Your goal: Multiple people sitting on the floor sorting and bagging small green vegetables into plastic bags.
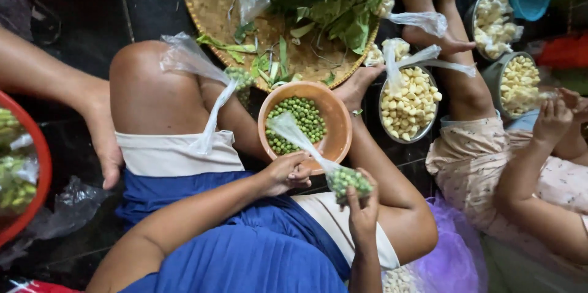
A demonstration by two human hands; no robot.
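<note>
right hand (362, 202) pinches a small plastic bag of green peas (346, 180) just beside the orange bowl (335, 123); left hand (286, 172) grips its twisted neck. light, soft, slippery film; hold the neck.

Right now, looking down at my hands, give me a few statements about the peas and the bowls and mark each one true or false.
1. The right hand holds a clear plastic bag of green peas. True.
2. The orange bowl holds peeled garlic. False: it holds green peas.
3. The left hand grips the bag's twisted neck. True.
4. The woven tray is stacked with red chillies. False: leafy greens lie on it.
5. The metal bowl right of the orange bowl holds pale kernels. True.
</note>
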